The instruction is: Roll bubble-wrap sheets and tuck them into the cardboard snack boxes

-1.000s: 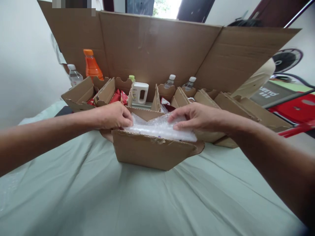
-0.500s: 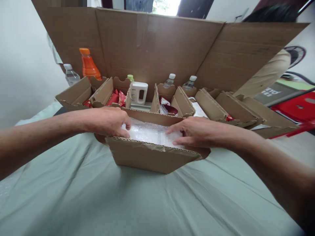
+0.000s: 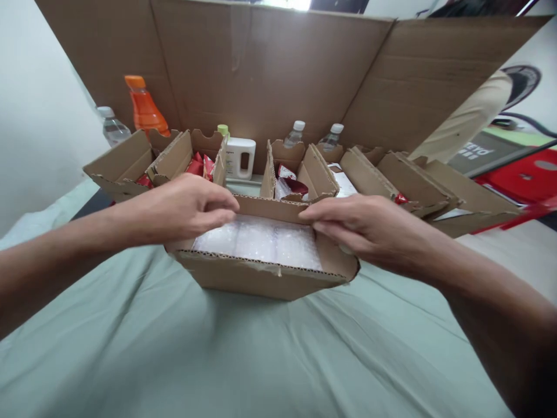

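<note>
Settling the bubble wrap point(image 3: 256, 241) inside the box point(image 3: 248, 284) seems the step; left hand point(image 3: 195, 204) looks loose, holding nothing; right hand point(image 3: 354, 223), I cannot tell; next move calls for gentleness.

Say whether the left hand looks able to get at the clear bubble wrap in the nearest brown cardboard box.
Likely yes: the left hand is near the clear bubble wrap, and the open top of the brown cardboard box leaves the way free.

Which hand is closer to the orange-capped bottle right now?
Left. The left hand is in front of the orange-capped bottle, somewhat to its right; the right hand is farther right, at the open cardboard box's right end.
</note>
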The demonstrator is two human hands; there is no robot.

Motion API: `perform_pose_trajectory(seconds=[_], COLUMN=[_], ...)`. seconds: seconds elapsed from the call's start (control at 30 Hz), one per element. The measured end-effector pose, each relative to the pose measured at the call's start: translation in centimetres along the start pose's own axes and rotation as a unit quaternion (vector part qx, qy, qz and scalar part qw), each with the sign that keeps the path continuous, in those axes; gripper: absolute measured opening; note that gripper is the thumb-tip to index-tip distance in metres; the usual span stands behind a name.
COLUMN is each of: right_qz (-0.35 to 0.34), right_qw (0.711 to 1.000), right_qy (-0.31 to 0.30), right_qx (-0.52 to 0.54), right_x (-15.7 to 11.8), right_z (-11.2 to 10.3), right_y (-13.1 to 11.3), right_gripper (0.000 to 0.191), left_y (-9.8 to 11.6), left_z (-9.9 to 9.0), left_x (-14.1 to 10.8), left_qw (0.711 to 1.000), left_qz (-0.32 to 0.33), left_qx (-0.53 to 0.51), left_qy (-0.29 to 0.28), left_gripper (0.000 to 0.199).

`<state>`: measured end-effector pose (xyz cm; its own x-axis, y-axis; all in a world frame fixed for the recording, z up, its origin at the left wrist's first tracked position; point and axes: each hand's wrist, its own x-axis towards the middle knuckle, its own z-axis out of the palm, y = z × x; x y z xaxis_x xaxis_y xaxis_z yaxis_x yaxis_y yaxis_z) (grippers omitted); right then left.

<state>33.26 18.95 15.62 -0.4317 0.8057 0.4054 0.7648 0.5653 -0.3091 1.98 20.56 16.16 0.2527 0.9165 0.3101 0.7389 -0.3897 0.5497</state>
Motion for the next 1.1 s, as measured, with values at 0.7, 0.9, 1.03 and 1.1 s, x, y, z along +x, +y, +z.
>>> perform_pose_trajectory(seconds=[0.7, 0.9, 1.03, 1.1], right_qz=[0.225, 0.128, 0.106, 0.121], right_qw=[0.938, 0.956, 0.948, 0.936], right_qy=[0.118, 0.1, 0.091, 0.129], right_qx=[0.237, 0.243, 0.286, 0.303], right_x=[-12.1, -13.0, -7.6, -6.2], right_z=[10.8, 10.8, 9.0, 7.4], right_y=[-3.3, -9.0, -10.0, -9.2], right_gripper=[0.056, 0.055, 0.052, 0.052], left_y=[-1.9, -3.0, -1.8, -0.5], left_z=[11.9, 8.6, 3.7, 3.1], left_x=[-14.1, -22.7, -18.8, -15.9], left_qw=[0.917, 0.9, 0.915, 0.92], left_qz=[-0.157, -0.265, -0.239, -0.159], left_qx=[-0.342, -0.275, -0.212, -0.239], left_qy=[0.13, 0.211, 0.248, 0.265], left_gripper=[0.075, 0.076, 0.068, 0.07])
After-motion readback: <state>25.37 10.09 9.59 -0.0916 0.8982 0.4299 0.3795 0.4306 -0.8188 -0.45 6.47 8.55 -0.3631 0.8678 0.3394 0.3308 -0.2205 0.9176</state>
